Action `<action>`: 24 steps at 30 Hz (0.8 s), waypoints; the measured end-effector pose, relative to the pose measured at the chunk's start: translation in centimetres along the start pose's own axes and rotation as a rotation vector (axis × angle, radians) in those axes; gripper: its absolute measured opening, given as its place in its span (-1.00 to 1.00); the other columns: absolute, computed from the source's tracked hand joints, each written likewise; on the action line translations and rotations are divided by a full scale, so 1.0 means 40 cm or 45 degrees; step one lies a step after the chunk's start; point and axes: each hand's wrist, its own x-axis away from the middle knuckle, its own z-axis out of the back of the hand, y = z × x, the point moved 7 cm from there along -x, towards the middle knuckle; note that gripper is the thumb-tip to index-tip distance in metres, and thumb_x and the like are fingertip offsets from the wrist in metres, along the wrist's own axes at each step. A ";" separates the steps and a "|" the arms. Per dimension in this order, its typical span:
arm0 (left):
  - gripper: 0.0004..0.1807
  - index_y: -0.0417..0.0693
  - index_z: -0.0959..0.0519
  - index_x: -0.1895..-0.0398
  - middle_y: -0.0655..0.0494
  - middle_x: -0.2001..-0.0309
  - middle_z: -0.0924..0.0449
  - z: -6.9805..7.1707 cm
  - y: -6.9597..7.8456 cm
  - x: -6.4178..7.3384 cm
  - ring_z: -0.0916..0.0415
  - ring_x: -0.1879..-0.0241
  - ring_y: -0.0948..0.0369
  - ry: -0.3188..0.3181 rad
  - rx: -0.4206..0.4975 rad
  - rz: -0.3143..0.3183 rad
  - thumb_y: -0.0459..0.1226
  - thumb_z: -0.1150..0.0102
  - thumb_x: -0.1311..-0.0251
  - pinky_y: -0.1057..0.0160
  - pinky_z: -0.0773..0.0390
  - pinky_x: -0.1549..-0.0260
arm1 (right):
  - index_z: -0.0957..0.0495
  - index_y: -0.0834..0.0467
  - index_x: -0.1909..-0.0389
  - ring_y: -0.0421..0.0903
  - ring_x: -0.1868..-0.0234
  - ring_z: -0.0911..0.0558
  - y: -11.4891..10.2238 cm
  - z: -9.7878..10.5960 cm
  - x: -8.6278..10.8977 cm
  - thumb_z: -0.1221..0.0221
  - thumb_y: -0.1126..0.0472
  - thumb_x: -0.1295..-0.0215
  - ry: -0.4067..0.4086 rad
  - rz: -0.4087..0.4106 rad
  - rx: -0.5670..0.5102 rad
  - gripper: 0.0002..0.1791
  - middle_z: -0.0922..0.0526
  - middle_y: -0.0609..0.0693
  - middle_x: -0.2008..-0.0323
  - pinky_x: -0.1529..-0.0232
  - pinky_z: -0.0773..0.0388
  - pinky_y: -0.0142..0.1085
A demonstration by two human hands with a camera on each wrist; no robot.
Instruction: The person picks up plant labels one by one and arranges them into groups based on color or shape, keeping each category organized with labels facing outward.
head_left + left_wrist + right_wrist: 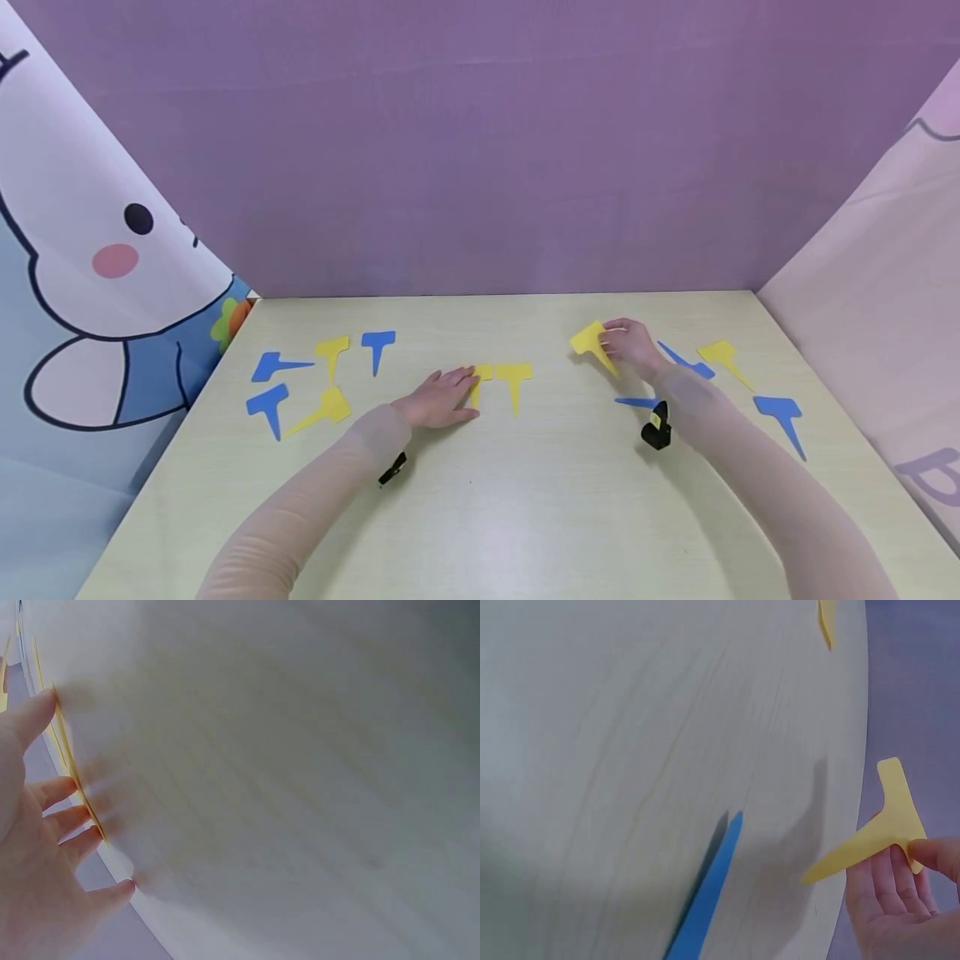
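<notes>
My right hand pinches a yellow T-shaped plant label by its wide head. In the right wrist view this held label is off the table, its pointed stem angled down toward the surface. My left hand lies low over the table with fingers spread, the fingertips touching another yellow plant label, whose stem is partly hidden. Just right of it a third yellow label lies flat, stem pointing toward me. Under the right forearm a blue label is partly covered.
Left of the hands lie several blue labels and two yellow ones. On the right are another yellow label and blue labels. The pale table ends at a purple backdrop, with printed cloth at the left.
</notes>
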 end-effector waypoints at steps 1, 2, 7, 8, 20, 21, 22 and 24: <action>-0.26 -0.11 0.00 -0.34 0.01 -0.38 0.14 -0.001 -0.001 -0.001 0.21 -0.35 0.08 -0.003 -0.002 0.005 0.12 0.21 -0.23 0.00 0.15 -0.27 | -0.17 0.43 -0.14 -0.04 0.20 -0.54 0.000 -0.005 0.002 0.06 0.30 -0.27 -0.010 -0.002 -0.025 -0.54 -0.36 0.36 -0.04 0.12 -0.51 -0.27; -0.27 -0.09 0.01 -0.35 0.03 -0.38 0.16 -0.004 -0.003 -0.003 0.22 -0.35 0.10 -0.008 -0.002 0.014 0.12 0.22 -0.23 0.01 0.16 -0.27 | -0.16 0.44 -0.14 -0.06 0.21 -0.55 0.000 -0.009 0.004 0.07 0.30 -0.28 -0.018 -0.005 -0.049 -0.54 -0.35 0.37 -0.05 0.12 -0.51 -0.27; -0.26 -0.06 0.01 -0.35 0.06 -0.38 0.16 -0.012 -0.010 -0.013 0.21 -0.35 0.12 -0.017 -0.016 0.030 0.13 0.21 -0.22 0.01 0.14 -0.27 | -0.14 0.45 -0.14 -0.15 0.29 -0.57 0.000 -0.030 0.015 0.08 0.30 -0.29 -0.051 -0.017 -0.139 -0.54 -0.35 0.39 -0.05 0.15 -0.53 -0.29; -0.26 -0.06 0.01 -0.35 0.05 -0.38 0.16 -0.013 -0.011 -0.013 0.21 -0.35 0.11 -0.016 -0.012 0.029 0.13 0.21 -0.21 0.00 0.13 -0.26 | -0.13 0.45 -0.15 -0.16 0.30 -0.57 0.000 -0.033 0.017 0.08 0.30 -0.29 -0.059 -0.025 -0.149 -0.53 -0.34 0.38 -0.05 0.14 -0.53 -0.29; -0.22 -0.13 -0.02 -0.34 -0.02 -0.37 0.14 -0.009 -0.011 -0.011 0.21 -0.35 0.08 0.004 0.046 -0.022 0.17 0.24 -0.19 -0.04 0.15 -0.26 | -0.04 0.49 -0.19 -0.22 0.35 -0.54 0.012 -0.082 0.043 0.10 0.31 -0.29 -0.127 -0.109 -0.318 -0.48 -0.38 0.23 0.09 0.14 -0.52 -0.35; -0.23 -0.12 -0.01 -0.34 0.00 -0.38 0.16 -0.011 -0.012 -0.012 0.23 -0.35 0.09 -0.004 0.052 -0.009 0.16 0.22 -0.20 -0.03 0.17 -0.26 | -0.04 0.50 -0.18 -0.22 0.35 -0.54 0.012 -0.086 0.045 0.11 0.31 -0.29 -0.137 -0.106 -0.329 -0.48 -0.39 0.21 0.12 0.14 -0.52 -0.36; -0.24 -0.12 0.00 -0.34 0.00 -0.38 0.16 -0.011 -0.011 -0.012 0.22 -0.35 0.09 -0.004 0.039 -0.004 0.15 0.22 -0.21 -0.02 0.17 -0.26 | -0.05 0.50 -0.18 -0.22 0.36 -0.54 0.013 -0.090 0.047 0.11 0.32 -0.29 -0.146 -0.105 -0.341 -0.49 -0.39 0.18 0.15 0.13 -0.51 -0.35; -0.26 -0.09 0.01 -0.35 0.03 -0.38 0.16 -0.014 -0.012 -0.014 0.22 -0.35 0.11 -0.013 0.022 0.016 0.11 0.20 -0.22 0.00 0.17 -0.27 | -0.06 0.51 -0.16 -0.22 0.37 -0.54 0.014 -0.098 0.052 0.10 0.33 -0.28 -0.154 -0.105 -0.363 -0.50 -0.40 0.15 0.19 0.11 -0.51 -0.33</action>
